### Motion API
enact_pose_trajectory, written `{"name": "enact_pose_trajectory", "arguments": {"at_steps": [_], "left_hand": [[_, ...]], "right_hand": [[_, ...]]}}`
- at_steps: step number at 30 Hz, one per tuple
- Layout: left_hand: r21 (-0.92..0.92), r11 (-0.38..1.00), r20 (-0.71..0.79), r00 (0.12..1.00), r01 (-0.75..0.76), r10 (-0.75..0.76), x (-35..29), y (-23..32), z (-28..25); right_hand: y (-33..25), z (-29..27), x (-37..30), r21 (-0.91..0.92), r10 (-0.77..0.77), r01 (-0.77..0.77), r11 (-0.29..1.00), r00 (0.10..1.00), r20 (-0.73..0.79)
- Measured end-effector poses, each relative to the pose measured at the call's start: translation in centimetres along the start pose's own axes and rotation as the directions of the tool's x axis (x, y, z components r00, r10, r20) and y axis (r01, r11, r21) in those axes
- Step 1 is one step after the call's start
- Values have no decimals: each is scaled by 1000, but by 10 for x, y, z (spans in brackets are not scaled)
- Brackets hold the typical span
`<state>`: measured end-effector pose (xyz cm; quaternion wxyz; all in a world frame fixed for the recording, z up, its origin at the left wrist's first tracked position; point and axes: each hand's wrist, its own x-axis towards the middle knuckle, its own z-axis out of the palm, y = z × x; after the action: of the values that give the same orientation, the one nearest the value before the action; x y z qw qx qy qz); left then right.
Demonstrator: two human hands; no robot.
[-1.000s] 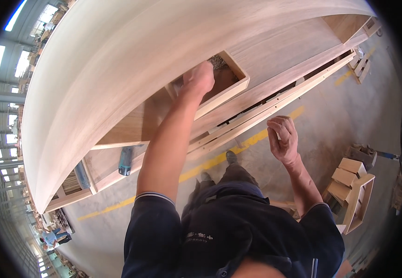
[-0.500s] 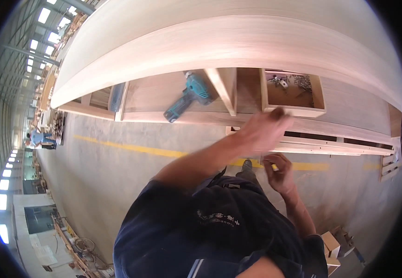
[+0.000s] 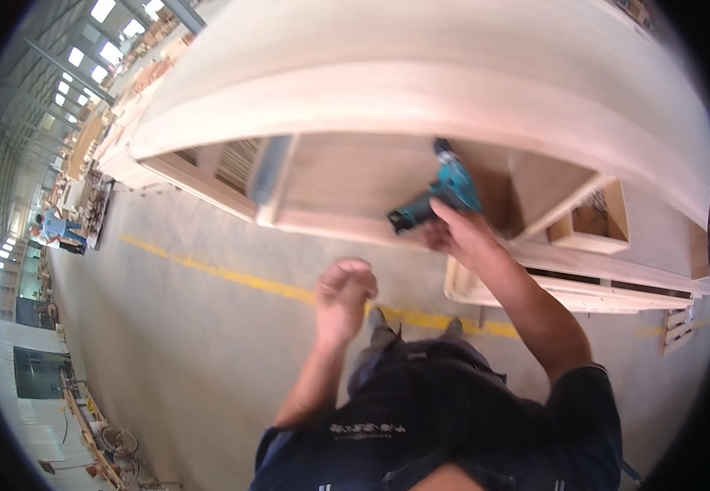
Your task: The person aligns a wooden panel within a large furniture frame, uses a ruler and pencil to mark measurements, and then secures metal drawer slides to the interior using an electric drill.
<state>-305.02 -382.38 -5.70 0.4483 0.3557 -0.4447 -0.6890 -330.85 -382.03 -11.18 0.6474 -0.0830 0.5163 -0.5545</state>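
A teal and black cordless drill (image 3: 456, 185) rests in an open compartment of the pale wooden cabinet (image 3: 347, 176), its nose toward the back and its handle end near the front rail. My right hand (image 3: 459, 236) has its thumb over the handle and its fingers curled below, closed on the drill. Out in front of the cabinet, over the floor, my left hand (image 3: 347, 288) is held up with curled fingers. Blur and the angle hide whatever lies inside that hand.
Right of the divider stands a small wooden box (image 3: 596, 225) with metal hardware in it. Below runs a light wooden frame (image 3: 568, 286). A yellow line (image 3: 232, 280) crosses the floor. Two people (image 3: 60, 231) are far off at the left. A slatted wooden pallet (image 3: 678, 331) lies at the right.
My left hand has left the front of the hardware box and swung left. My right hand has come up from beside my body onto the drill. The view has shifted left.
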Motion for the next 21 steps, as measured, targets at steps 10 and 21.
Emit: {"name": "enact_pose_trajectory", "arguments": {"at_steps": [10,21], "left_hand": [[-106,990,198,978,89,-67,81,18,-89],[-202,889,412,859,412,-305,160,-10,-82]], "right_hand": [[2,45,39,-238,-60,-67,969,870,-490],[23,51,12,117,-169,229,966,907,-385]]}}
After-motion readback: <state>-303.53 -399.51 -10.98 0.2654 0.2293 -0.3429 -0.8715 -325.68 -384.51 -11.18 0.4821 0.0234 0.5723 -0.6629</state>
